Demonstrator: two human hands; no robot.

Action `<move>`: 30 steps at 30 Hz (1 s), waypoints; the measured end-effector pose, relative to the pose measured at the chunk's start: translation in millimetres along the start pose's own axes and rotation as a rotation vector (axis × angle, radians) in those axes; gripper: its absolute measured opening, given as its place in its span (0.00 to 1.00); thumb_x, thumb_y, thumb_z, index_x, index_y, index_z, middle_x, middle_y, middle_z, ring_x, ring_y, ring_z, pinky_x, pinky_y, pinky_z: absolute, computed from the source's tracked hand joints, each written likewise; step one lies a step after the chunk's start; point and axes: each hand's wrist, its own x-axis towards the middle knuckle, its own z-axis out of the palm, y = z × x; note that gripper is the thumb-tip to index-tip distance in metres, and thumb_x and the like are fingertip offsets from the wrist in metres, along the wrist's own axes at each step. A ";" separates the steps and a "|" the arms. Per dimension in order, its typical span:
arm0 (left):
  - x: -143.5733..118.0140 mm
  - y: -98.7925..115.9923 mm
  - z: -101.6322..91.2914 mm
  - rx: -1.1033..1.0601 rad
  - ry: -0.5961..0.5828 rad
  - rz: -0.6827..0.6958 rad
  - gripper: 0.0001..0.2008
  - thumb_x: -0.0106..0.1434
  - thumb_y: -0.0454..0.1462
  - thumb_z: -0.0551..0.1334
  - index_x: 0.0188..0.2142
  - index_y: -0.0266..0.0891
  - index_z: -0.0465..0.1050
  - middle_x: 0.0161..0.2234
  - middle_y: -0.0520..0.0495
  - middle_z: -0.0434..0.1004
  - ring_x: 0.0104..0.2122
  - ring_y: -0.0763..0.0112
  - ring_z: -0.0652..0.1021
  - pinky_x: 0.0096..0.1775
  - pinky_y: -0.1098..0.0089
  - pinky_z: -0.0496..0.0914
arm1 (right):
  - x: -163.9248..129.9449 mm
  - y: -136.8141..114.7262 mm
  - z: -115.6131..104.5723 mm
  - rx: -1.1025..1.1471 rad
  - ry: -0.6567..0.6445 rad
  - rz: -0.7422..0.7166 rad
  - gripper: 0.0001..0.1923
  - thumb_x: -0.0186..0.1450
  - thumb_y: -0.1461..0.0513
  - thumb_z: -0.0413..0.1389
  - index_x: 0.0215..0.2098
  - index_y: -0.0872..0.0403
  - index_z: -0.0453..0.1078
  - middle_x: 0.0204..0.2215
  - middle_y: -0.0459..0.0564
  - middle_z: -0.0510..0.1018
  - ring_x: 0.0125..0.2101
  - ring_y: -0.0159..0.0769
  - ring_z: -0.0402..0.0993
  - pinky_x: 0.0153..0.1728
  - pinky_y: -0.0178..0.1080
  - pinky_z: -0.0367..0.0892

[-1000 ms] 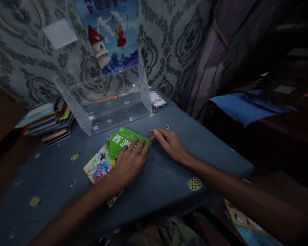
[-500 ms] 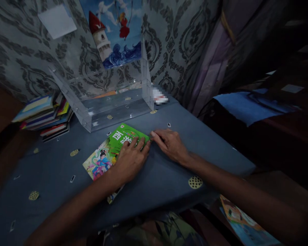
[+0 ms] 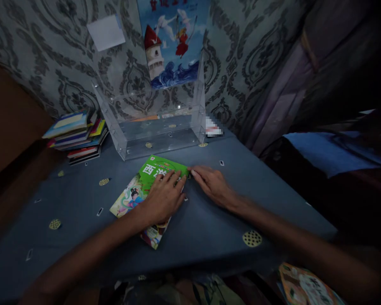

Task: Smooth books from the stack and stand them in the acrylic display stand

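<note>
A thin green picture book [image 3: 147, 180] lies flat on the blue-grey tablecloth [image 3: 82, 212]. My left hand [image 3: 163, 198] rests palm down on the book's right half, fingers spread over the cover. My right hand [image 3: 211, 184] lies flat on the cloth just right of the book, its fingertips touching the book's far right corner. Neither hand grips anything.
A clear acrylic stand [image 3: 158, 127] sits behind the book against the patterned wall, under a poster [image 3: 173, 42]. A stack of books [image 3: 76, 135] lies at the back left. Another picture book [image 3: 305, 286] shows below the table's front right edge. A curtain hangs at right.
The view has shifted, so everything sits further right in frame. My right fingertips have closed in on the book's corner. My left hand stays on the cover.
</note>
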 end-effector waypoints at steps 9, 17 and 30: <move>12.7 -14.3 3.4 0.007 0.023 -0.174 0.24 0.75 0.45 0.51 0.63 0.35 0.63 0.64 0.35 0.65 0.63 0.50 0.66 0.59 0.49 0.63 | 50.9 20.9 16.1 0.055 -0.119 -0.086 0.20 0.73 0.57 0.44 0.55 0.49 0.73 0.51 0.52 0.81 0.53 0.45 0.75 0.57 0.51 0.66; -20.7 -20.8 -13.4 -0.100 -0.095 0.056 0.20 0.76 0.40 0.48 0.61 0.37 0.66 0.65 0.40 0.65 0.65 0.59 0.65 0.61 0.58 0.61 | 33.1 24.7 24.7 -0.038 -0.132 -0.123 0.21 0.72 0.57 0.48 0.61 0.50 0.70 0.63 0.53 0.71 0.65 0.50 0.63 0.63 0.58 0.57; -101.2 -18.7 -12.0 -0.181 -0.061 0.255 0.28 0.72 0.46 0.58 0.66 0.39 0.58 0.67 0.39 0.63 0.67 0.59 0.62 0.65 0.56 0.59 | -47.2 -46.2 19.7 0.033 -0.172 -0.250 0.19 0.74 0.59 0.47 0.60 0.50 0.70 0.56 0.52 0.78 0.63 0.46 0.65 0.61 0.56 0.62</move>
